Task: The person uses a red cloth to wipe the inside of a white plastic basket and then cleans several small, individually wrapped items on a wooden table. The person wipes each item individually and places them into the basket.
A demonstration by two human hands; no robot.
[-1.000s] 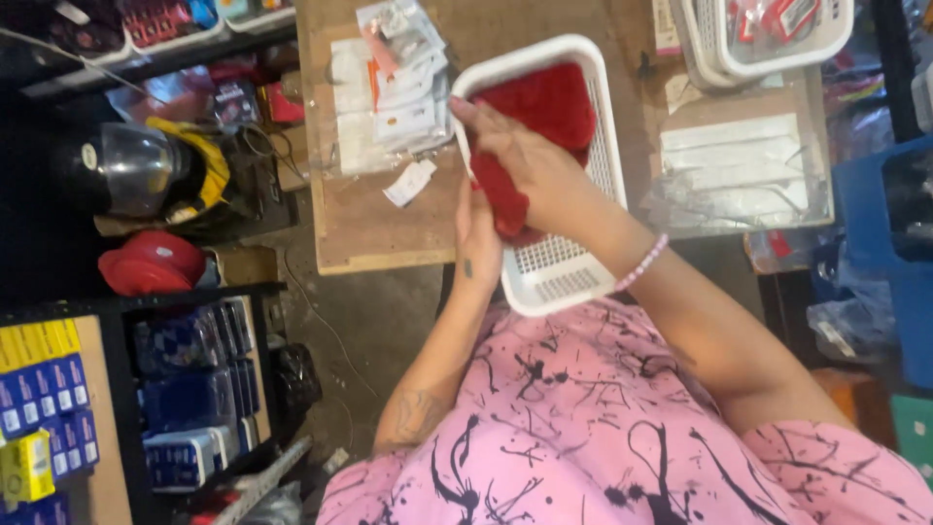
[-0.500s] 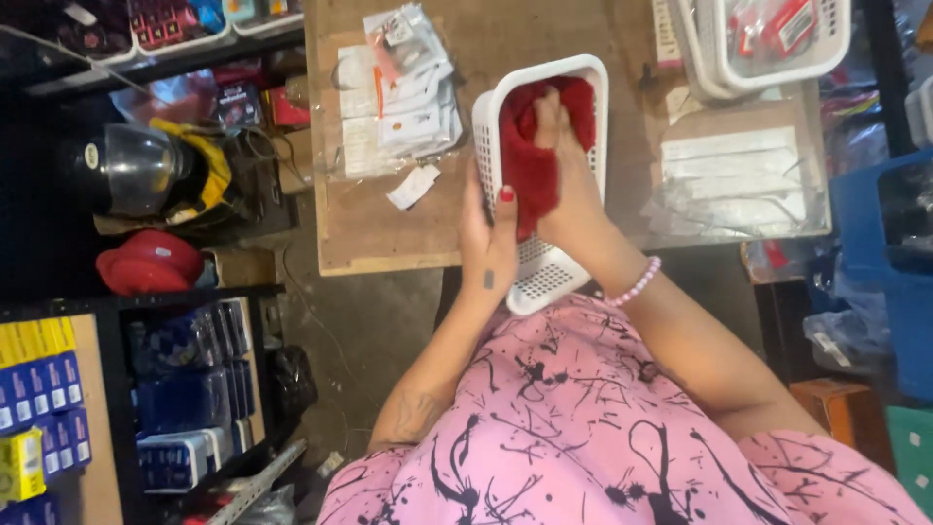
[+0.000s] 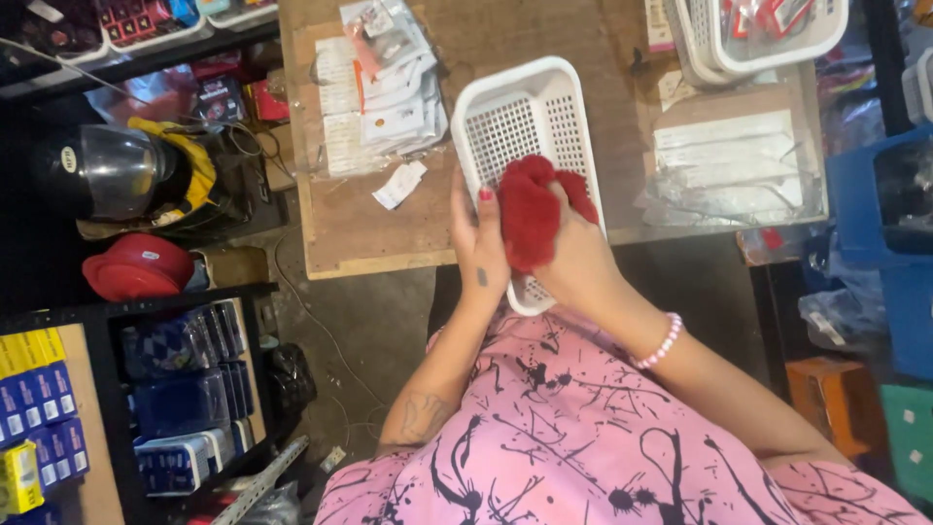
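Both hands meet at the table's near edge: right hand (image 3: 573, 258) fingers clenched on the red cloth (image 3: 530, 214) inside the white basket (image 3: 525, 126), left hand (image 3: 476, 243) gripping the basket's left rim, long axis running away from the person.

Red cloth (image 3: 530, 219), white perforated basket (image 3: 520, 122), pink black-splattered shirt (image 3: 583, 428).
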